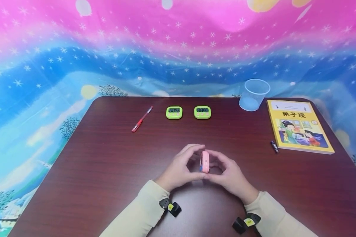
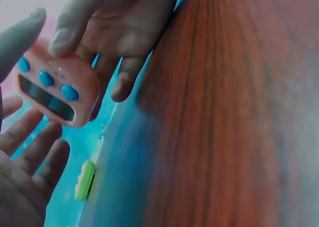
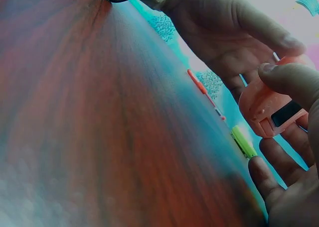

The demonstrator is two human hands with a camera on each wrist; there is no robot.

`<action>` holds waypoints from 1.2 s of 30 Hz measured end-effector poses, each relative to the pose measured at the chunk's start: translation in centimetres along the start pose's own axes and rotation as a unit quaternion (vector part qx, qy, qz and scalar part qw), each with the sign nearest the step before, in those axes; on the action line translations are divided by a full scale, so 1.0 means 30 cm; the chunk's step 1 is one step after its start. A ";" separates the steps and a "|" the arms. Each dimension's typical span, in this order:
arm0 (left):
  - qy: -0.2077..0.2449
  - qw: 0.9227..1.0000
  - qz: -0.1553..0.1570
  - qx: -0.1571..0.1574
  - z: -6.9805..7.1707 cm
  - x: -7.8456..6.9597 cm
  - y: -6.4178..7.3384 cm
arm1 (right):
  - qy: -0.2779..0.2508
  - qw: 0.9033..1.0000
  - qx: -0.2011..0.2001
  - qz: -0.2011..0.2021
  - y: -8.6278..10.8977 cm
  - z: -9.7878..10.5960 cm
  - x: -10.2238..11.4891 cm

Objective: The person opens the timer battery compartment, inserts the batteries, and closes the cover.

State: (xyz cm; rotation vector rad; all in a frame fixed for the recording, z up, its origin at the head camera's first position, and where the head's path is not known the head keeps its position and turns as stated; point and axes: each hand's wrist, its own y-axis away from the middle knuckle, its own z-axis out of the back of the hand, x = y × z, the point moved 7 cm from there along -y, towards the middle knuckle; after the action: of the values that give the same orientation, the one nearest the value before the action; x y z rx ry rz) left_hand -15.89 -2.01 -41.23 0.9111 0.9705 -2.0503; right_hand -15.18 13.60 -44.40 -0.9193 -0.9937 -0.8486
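Note:
A pink timer point(image 1: 205, 161) is held on edge above the middle of the table, between the fingertips of both hands. My left hand point(image 1: 179, 168) grips it from the left, thumb at the near end and fingers at the far end. From the right, my right hand point(image 1: 232, 174) pinches it likewise, the thumbs meeting. Blue buttons and a grey display show on the face of the timer point(image 2: 60, 85) in the left wrist view. The back of the timer point(image 3: 269, 107) has a dark rectangle in the right wrist view; whether that is an opening, I cannot tell.
Two green timers point(image 1: 174, 112) stand at the back of the brown table point(image 1: 112, 158), a red pen point(image 1: 142, 119) to their left. A clear plastic cup point(image 1: 252, 98) stands back right, near a yellow book point(image 1: 302, 126). A small battery point(image 1: 274, 146) lies beside the book.

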 end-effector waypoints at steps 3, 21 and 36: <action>-0.029 1.000 -0.008 -0.001 -0.003 -0.011 -0.006 | 0.007 1.000 -0.002 0.008 0.000 0.002 0.000; 0.015 0.998 -0.038 -0.041 0.025 -0.041 -0.012 | 0.057 0.998 0.016 -0.031 -0.004 0.006 -0.003; -0.010 0.998 -0.012 -0.061 0.056 0.025 0.000 | 0.044 0.997 -0.066 0.009 -0.005 0.058 0.008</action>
State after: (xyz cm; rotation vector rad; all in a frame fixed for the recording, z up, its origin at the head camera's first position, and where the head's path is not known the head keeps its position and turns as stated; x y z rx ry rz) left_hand -16.77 -3.62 -41.03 0.8171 1.0883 -1.9931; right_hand -15.77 15.09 -43.69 -0.9931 -0.8608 -0.9410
